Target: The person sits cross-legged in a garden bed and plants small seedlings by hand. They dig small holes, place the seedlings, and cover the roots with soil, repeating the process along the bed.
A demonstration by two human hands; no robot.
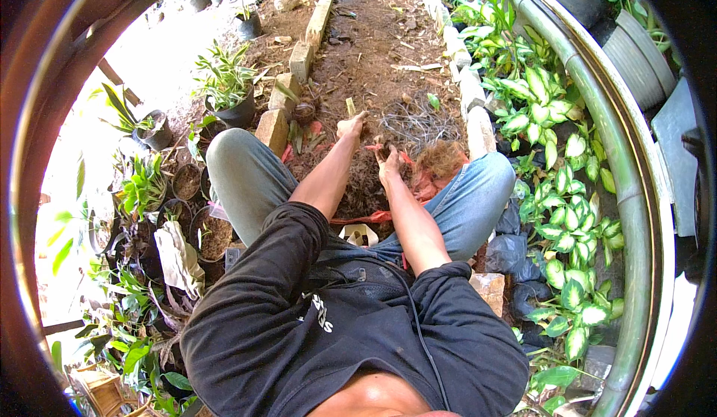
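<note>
My left hand (352,126) reaches forward over the dirt path, its fingers bent close together. A short pale yellowish piece (350,106) stands just beyond it; whether they touch is unclear. My right hand (390,162) is lower and nearer, at the rim of a red plastic sack (381,216) spread between my knees. Its thumb and fingers surround something dark, too small to make out. Dark, fibrous soil mix (358,187) fills the sack below both hands. A tuft of brown coconut-like fibre (441,160) lies at the sack's right side.
A tangle of thin grey roots or strands (420,120) lies ahead. Rows of blocks (301,61) edge the path (375,41). Potted plants (231,89) crowd the left. Variegated leafy plants (566,237) and a bent-looking green bamboo pole (627,193) line the right.
</note>
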